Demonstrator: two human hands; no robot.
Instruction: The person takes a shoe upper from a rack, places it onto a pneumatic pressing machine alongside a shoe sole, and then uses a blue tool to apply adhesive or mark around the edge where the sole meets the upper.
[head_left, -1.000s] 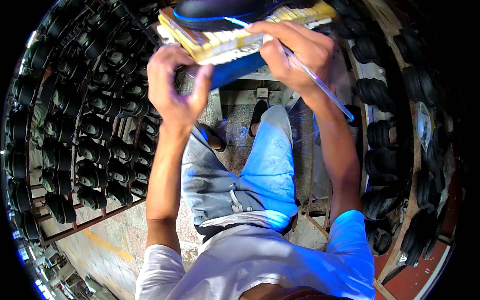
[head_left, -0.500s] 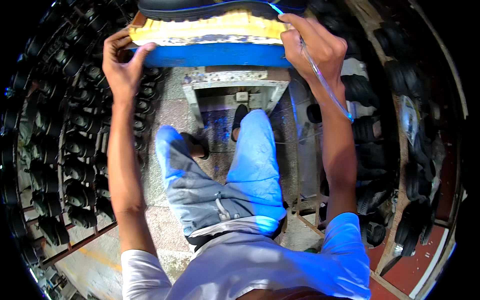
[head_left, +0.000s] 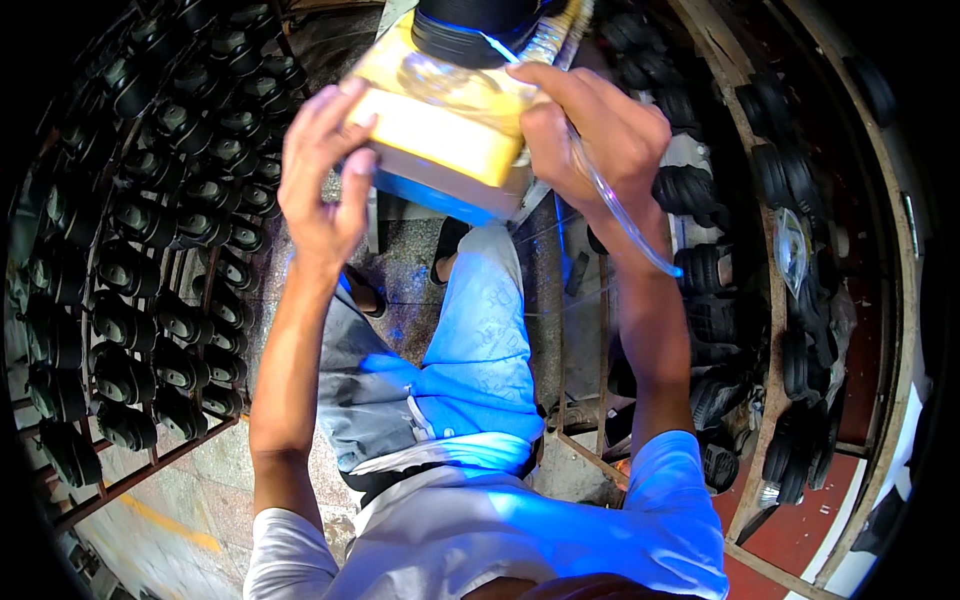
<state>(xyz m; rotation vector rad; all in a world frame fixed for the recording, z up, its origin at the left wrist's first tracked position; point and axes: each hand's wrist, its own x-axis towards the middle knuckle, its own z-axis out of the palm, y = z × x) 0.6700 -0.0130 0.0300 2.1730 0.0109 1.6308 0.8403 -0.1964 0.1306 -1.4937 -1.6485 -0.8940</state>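
Observation:
A black shoe (head_left: 462,38) sits on a yellow block (head_left: 440,130) with a blue base (head_left: 430,197) at the top of the view. The shoe's upper part is cut off by the frame edge. My right hand (head_left: 598,130) is closed round a slim clear pen-like stick (head_left: 625,220), its pale blue tip meeting the shoe's lower edge. Alongside the block's left corner, my left hand (head_left: 325,175) has its fingers and thumb apart. Slight blur hides whether its fingertips touch the block.
Racks of black shoes (head_left: 125,315) line the left side. On the right, more black shoes and soles (head_left: 715,300) lie along shelves with a wooden edge (head_left: 775,380). A clear plastic bag (head_left: 790,250) hangs there. My legs (head_left: 470,320) are below the block.
The block and shoe have turned, bringing a short end of the block toward me. My left hand has moved right and loosened from the block's end; the stick stays in my right hand.

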